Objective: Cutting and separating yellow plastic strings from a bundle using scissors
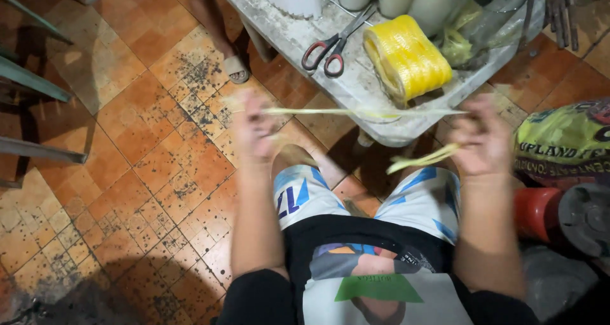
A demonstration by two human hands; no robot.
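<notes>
Both blurred hands, left hand [254, 131] and right hand [484, 142], have fingers clamped on a pale yellow plastic twine strand [356, 112], pulled taut between them just below the grimy white counter [356, 87] holding the yellow twine spool [406, 58]

Floor is old orange terracotta tile [152, 166], pretty worn, with black speckled grime and pale scuffed patches all over. A white, dirty table [356, 87] sits at the top of the view, scratched and dusty on its surface. Along the left edge there are grey-green metal bars [32, 83] of some frame, can't tell what it belongs to. Light is warm and comes from above, throwing dark shadows under the table and into the bottom left corner.
</notes>
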